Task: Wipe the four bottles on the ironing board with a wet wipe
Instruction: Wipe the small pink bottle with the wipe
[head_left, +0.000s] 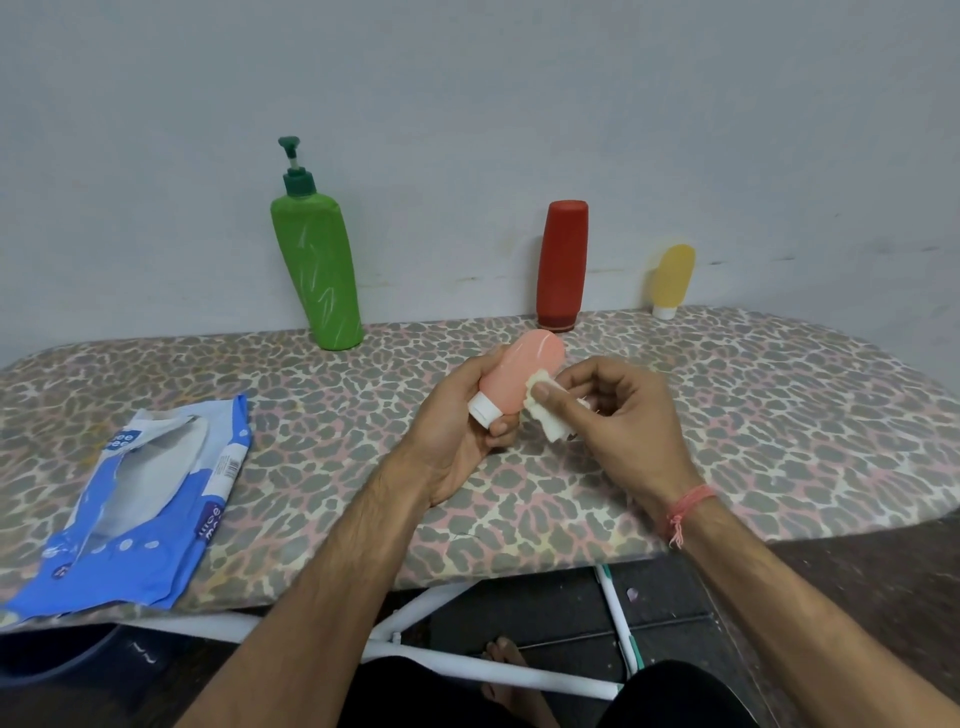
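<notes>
My left hand (457, 441) grips a small pink bottle (524, 369) with a white cap, held tilted above the middle of the ironing board (779, 415). My right hand (628, 421) pinches a folded white wet wipe (548, 415) and presses it against the pink bottle's side. A tall green pump bottle (319, 270) leans against the wall at the back left. At the back centre a red bottle (562, 265) stands on its cap. To its right, a small yellow bottle (671, 280) stands upside down on its white cap.
A torn blue and white wet wipe packet (150, 504) lies on the board's left side near the front edge. The board has a leopard-print cover and abuts a grey wall (467, 104). White metal legs (467, 670) and a bare foot (506, 660) show below.
</notes>
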